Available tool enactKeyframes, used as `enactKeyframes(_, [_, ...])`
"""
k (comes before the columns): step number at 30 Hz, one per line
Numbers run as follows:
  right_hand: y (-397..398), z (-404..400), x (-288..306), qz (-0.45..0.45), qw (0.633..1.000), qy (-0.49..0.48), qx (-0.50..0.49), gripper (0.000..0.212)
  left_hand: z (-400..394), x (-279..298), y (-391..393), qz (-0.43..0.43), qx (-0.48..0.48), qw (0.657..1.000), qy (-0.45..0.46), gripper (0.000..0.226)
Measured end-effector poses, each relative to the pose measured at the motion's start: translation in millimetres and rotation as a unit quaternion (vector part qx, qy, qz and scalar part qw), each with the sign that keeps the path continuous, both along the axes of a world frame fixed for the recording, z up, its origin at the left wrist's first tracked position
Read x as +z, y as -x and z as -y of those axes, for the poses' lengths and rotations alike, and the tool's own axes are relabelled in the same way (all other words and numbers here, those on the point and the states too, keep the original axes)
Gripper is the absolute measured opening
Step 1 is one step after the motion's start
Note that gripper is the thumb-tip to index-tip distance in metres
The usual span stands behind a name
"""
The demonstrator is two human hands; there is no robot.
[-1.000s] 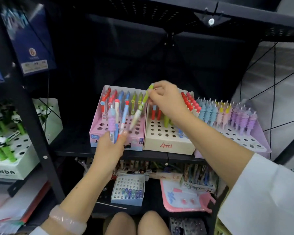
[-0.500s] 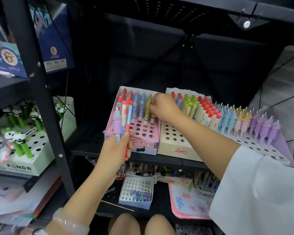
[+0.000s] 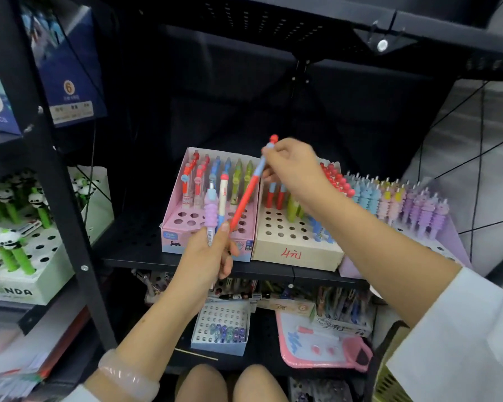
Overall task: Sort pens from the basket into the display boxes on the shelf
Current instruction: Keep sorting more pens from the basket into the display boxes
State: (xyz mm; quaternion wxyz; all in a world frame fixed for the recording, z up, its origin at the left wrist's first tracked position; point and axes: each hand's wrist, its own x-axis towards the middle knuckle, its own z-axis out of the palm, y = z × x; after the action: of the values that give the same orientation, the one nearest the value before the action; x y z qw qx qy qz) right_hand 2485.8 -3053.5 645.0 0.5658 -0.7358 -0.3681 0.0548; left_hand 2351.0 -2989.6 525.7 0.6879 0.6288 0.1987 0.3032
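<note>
The right hand (image 3: 295,166) pinched a red pen (image 3: 249,192) by its upper end, fingers curled round the pale-blue section just below the red knob. The pen's long axis ran on a slant, knob toward 1 o'clock and tip toward 7 o'clock, with the tip reaching down to the fingertips of the left hand (image 3: 205,256). It hung over the seam between the pink display box (image 3: 172,232) and the tan display box (image 3: 296,252), which stood touching side by side on the shelf (image 3: 128,256). The left hand gripped a bundle at about 6 o'clock from the pink box; two pens could be counted in it, a lilac ribbed pen (image 3: 211,210) and a cream pen (image 3: 222,198), both near upright; whether more sat in the fist could not be told. The right hand was the nearer to both boxes, and judged from the slant the pen needed to be brought upright before its tip could enter a hole. Three display boxes stood on this shelf, counting the lilac display box (image 3: 453,245) at 3 o'clock. The pink box held about ten pens in its rear rows, with the front holes vacant. The basket showed only as a yellow-green corner (image 3: 388,384) at 5 o'clock.
</note>
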Motion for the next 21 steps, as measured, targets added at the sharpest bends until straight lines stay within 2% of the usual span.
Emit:
enactKeyframes(3, [-26,17,14,0.09,0.992,-0.031,-0.084,0.01,4,2,-4,0.002,-0.009,1.0,0.026,0.024])
enactKeyframes(7, [-48,28,15,0.231,0.958,0.099,-0.136,0.011,9,5,-7,0.004,-0.009,1.0,0.026,0.022])
enactKeyframes(14, [-49,16,9,0.225,0.949,0.2,-0.089,0.014,9,5,-6,0.006,-0.001,1.0,0.025,0.018])
enactKeyframes(17, [-50,10,8,0.229,0.925,0.297,-0.056,0.011,9,4,-5,0.01,0.001,1.0,0.025,0.019])
enactKeyframes(21, [-47,2,6,0.254,0.905,0.337,-0.059,0.012,8,3,-4,-0.001,0.005,1.0,0.003,0.019])
